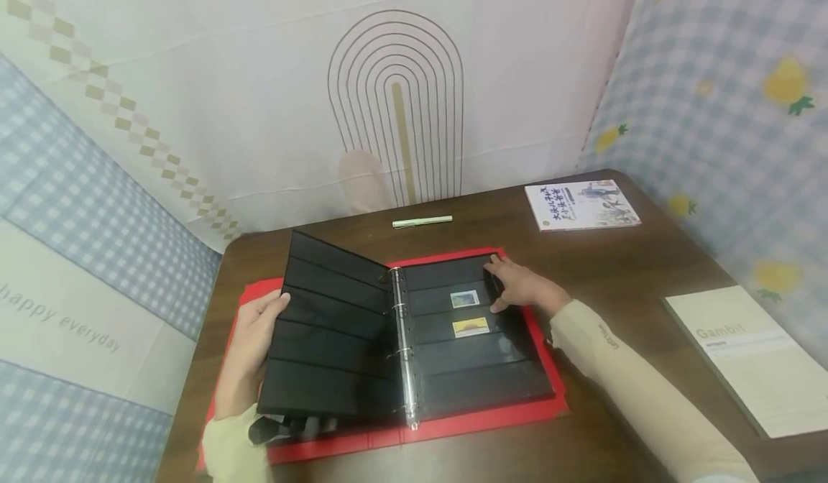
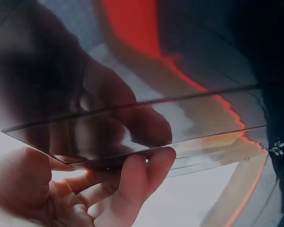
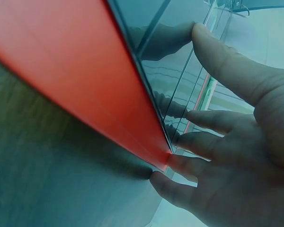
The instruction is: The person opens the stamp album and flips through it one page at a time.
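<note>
— Where is the stamp album (image 1: 517, 411) now?

— It lies open on the desk (image 1: 621, 274). The left hand (image 1: 249, 346) holds one black page (image 1: 326, 332) half lifted, fingers curled around its outer edge. The right hand (image 1: 520, 287) rests on the right page (image 1: 479, 339), fingers nearly straight.

— What could go wrong?

— I think the two stamps (image 1: 467, 313) could slide from their strips if the right fingers drag. Also the lifted page could tear at the rings (image 1: 404, 353) if pulled sideways.

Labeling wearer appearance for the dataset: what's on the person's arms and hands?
Both arms wear pale cream long sleeves ending at the wrists; the right sleeve carries small dark lettering, too small to read. Left hand and right hand are bare, with no gloves or rings visible.
</note>
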`<state>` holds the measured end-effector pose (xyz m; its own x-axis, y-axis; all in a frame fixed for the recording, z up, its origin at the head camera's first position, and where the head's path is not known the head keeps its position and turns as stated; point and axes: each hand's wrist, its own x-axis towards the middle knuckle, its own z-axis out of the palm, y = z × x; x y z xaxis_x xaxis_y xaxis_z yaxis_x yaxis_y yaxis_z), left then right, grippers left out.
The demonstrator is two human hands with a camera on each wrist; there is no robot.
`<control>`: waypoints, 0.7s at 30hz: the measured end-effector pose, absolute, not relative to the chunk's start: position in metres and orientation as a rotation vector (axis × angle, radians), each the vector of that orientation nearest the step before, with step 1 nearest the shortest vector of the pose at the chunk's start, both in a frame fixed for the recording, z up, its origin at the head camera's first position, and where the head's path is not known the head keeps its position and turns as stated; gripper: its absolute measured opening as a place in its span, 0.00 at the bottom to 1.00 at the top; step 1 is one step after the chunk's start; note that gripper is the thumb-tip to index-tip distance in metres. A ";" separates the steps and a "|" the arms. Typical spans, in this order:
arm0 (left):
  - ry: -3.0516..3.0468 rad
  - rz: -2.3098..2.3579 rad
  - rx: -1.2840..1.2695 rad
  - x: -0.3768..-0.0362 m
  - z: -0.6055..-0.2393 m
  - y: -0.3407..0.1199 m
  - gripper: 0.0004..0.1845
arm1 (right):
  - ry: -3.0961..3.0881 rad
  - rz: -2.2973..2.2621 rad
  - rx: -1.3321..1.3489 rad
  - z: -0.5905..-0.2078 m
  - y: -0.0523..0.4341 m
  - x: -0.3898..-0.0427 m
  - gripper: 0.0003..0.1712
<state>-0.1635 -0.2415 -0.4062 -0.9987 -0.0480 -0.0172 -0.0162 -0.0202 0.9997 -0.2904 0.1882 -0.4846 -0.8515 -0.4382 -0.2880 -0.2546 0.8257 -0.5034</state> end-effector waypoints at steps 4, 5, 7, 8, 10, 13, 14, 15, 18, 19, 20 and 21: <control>-2.189 -2.286 0.153 -0.162 -0.416 -0.255 0.15 | 2.614 -0.643 -0.526 -0.485 0.189 -0.290 0.54; -2.195 -2.293 0.168 -0.161 -0.419 -0.257 0.15 | 2.612 -0.645 -0.521 -0.486 0.189 -0.291 0.54; -2.187 -2.313 0.181 -0.160 -0.424 -0.260 0.14 | 2.614 -0.643 -0.518 -0.486 0.190 -0.291 0.54; -2.181 -2.325 0.177 -0.160 -0.426 -0.262 0.14 | 2.613 -0.645 -0.512 -0.486 0.190 -0.292 0.54; -2.163 -2.352 0.176 -0.159 -0.430 -0.264 0.14 | 2.611 -0.648 -0.500 -0.486 0.190 -0.292 0.54; -2.167 -2.348 0.237 -0.159 -0.437 -0.266 0.14 | 2.611 -0.651 -0.498 -0.485 0.189 -0.291 0.54; -2.190 -2.326 0.272 -0.159 -0.439 -0.267 0.15 | 2.607 -0.655 -0.491 -0.485 0.189 -0.291 0.54; -2.221 -2.297 0.312 -0.160 -0.441 -0.267 0.16 | 2.607 -0.655 -0.491 -0.485 0.189 -0.290 0.53; -2.362 -2.151 0.417 -0.159 -0.446 -0.270 0.19 | 2.609 -0.652 -0.487 -0.484 0.188 -0.290 0.53; -2.427 -2.072 0.439 -0.158 -0.448 -0.272 0.20 | 2.611 -0.651 -0.486 -0.484 0.188 -0.290 0.53; -2.501 -1.988 0.448 -0.157 -0.449 -0.273 0.20 | 2.613 -0.651 -0.484 -0.484 0.188 -0.289 0.53; -2.580 -1.897 0.449 -0.155 -0.450 -0.275 0.21 | 2.616 -0.652 -0.482 -0.484 0.188 -0.289 0.53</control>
